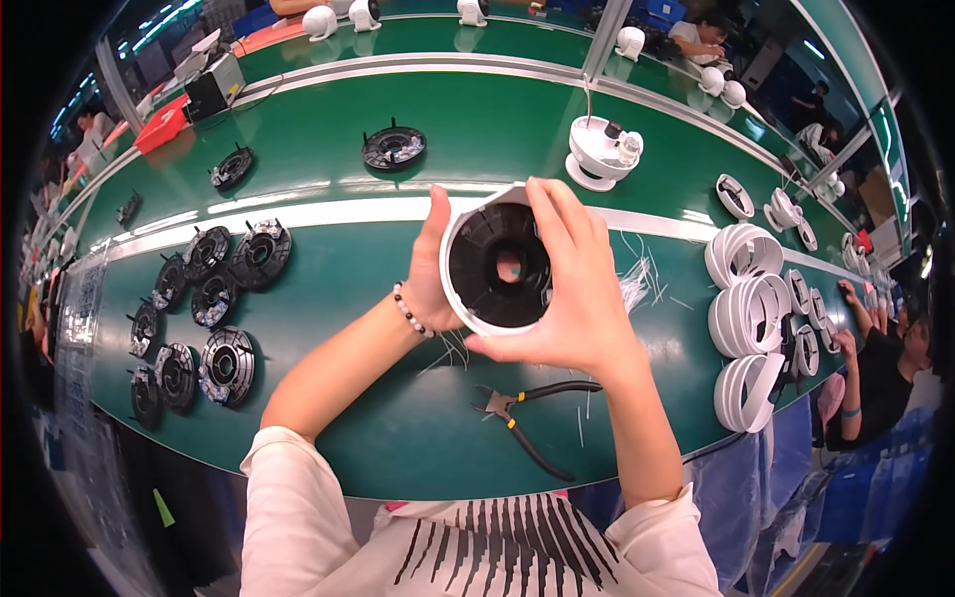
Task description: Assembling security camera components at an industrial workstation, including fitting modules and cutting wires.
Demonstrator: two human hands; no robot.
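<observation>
A white round housing with a black funnel-like inside (476, 267) is held up over the green bench, its hollow side toward me. My left hand (428, 267) grips its left side, thumb pointing up along the rim and the other fingers hidden behind it. Around the right side wraps my right hand (582, 289), fingers over the top edge and thumb under the lower rim. A fingertip-like patch shows through the central hole. Below the housing lie diagonal cutters (505, 402), jaws parted, with black handles banded yellow.
Black round parts (227, 366) with small components sit at the left. White ring shells (744, 316) are stacked at the right, beside thin white strips (642, 284). Beyond the metal rail, the green belt carries a black disc (394, 147) and a white unit (597, 154). A co-worker (885, 388) sits far right.
</observation>
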